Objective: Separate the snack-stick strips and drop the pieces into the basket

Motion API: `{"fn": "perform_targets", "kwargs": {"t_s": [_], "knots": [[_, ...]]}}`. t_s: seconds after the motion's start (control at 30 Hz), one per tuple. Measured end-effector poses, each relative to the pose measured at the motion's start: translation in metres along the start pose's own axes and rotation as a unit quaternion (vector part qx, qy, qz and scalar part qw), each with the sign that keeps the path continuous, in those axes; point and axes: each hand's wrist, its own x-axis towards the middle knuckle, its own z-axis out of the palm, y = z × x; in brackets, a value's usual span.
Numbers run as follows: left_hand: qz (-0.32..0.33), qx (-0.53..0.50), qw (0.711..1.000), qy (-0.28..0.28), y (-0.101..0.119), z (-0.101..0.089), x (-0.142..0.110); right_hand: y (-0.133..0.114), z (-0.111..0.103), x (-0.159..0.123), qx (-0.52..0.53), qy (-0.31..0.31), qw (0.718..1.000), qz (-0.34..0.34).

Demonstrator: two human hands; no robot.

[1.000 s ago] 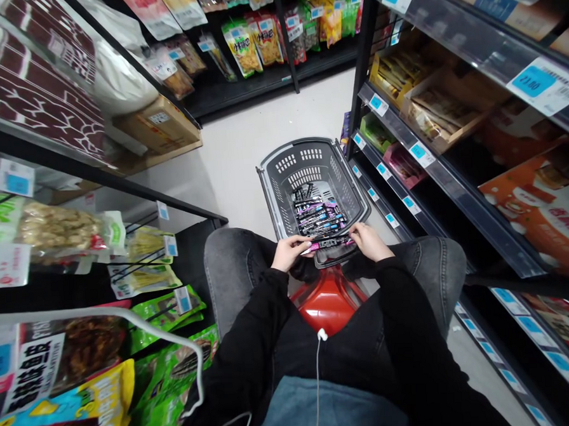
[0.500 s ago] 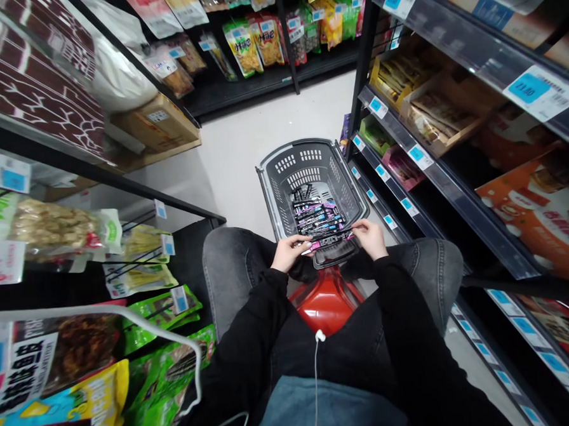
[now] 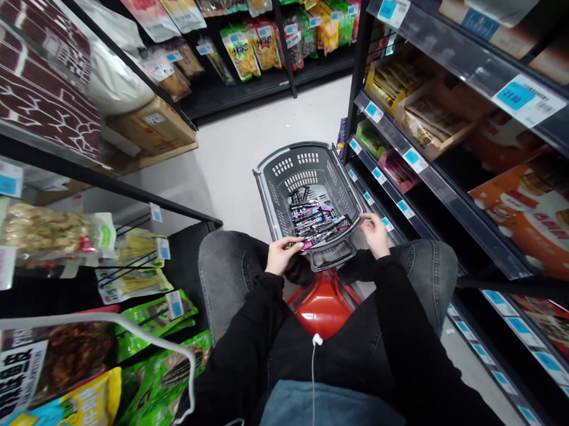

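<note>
I sit on a red stool (image 3: pixel 323 303) in a shop aisle, with a grey shopping basket (image 3: pixel 283 194) on the floor in front of my knees. Several slim black and pink snack packets (image 3: pixel 313 216) lie in the basket. My left hand (image 3: pixel 281 254) is closed on a small bundle of these packets (image 3: pixel 309 241) at the basket's near rim. My right hand (image 3: pixel 375 231) hovers by the near right corner of the basket, fingers apart, apparently holding nothing.
Shelves (image 3: pixel 422 167) with blue price tags and boxed snacks line the right side, close to my right knee. Hanging snack bags (image 3: pixel 51 231) fill the racks on the left. A cardboard box (image 3: pixel 153 127) sits on the floor at the far left. Pale floor (image 3: pixel 233 152) lies beyond the basket.
Both hands held the bundle of packets together over the basket's near rim. My right hand has now come off it and moved to the right, while the left keeps the bundle.
</note>
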Motion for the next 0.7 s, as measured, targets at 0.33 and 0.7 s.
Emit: {"fn": "perform_targets", "kwargs": {"t_s": [0.33, 0.7], "knots": [[-0.014, -0.057, 0.998, -0.009, -0.002, -0.001, 0.003, -0.029, -0.006, -0.012, 0.253, -0.168, 0.947, 0.105], [0.041, 0.086, 0.995, -0.041, -0.007, 0.001, 0.0, -0.01, 0.012, -0.007, 0.179, -0.033, 0.979, 0.096]]}}
